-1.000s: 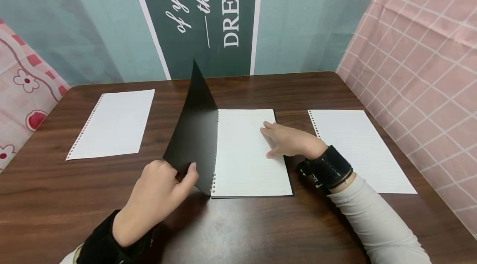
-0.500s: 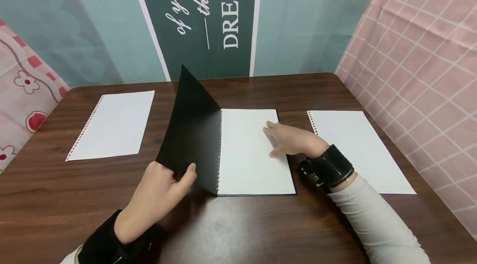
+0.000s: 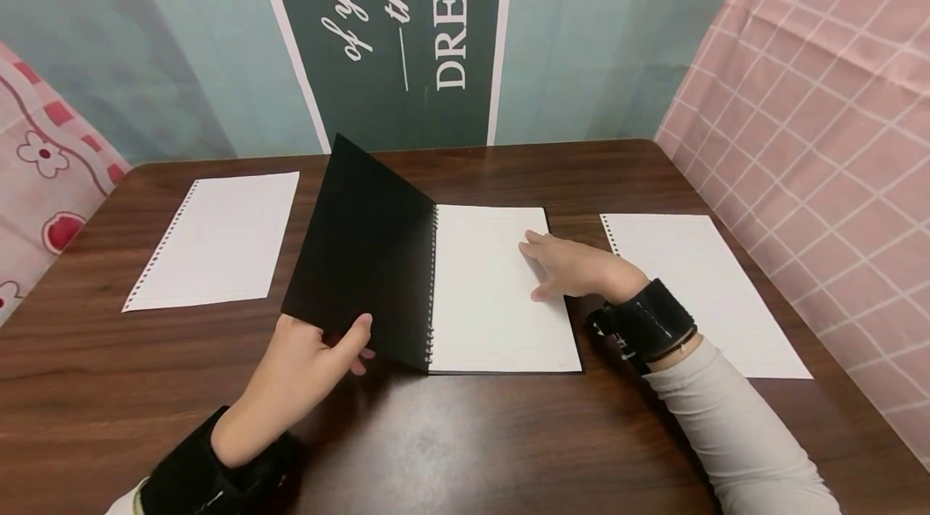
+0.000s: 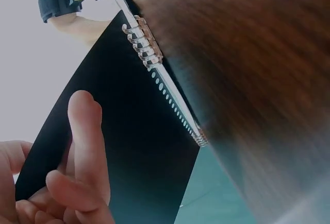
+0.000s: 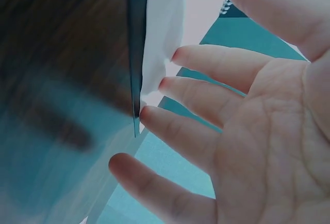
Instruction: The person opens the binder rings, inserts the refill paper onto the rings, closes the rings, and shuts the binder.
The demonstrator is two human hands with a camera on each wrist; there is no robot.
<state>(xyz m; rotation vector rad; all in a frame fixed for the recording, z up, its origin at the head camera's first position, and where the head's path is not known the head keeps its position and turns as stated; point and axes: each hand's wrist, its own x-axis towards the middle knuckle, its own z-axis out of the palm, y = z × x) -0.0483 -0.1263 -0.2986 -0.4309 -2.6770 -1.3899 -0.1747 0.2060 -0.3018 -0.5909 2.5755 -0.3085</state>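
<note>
A ring-bound notebook lies on the table, its lined white page (image 3: 487,297) facing up. Its black cover (image 3: 370,257) stands raised and tilted to the left of the ring binding (image 4: 144,46). My left hand (image 3: 305,370) pinches the cover at its lower left corner, thumb on the inner face and fingers behind it, as the left wrist view shows. My right hand (image 3: 574,265) rests on the right side of the page; in the right wrist view its fingers (image 5: 188,131) are spread, with fingertips right at the paper's edge.
One loose sheet with punched holes (image 3: 214,240) lies at the left of the brown wooden table (image 3: 465,442). Another punched sheet (image 3: 705,289) lies at the right, partly behind the right wrist. Cloth hangings (image 3: 596,39) stand behind the table and at both sides.
The notebook's cover has swung further left and lower, with my left hand moving slightly left along with it. The notebook has shifted a little to the right, and my right hand with it.
</note>
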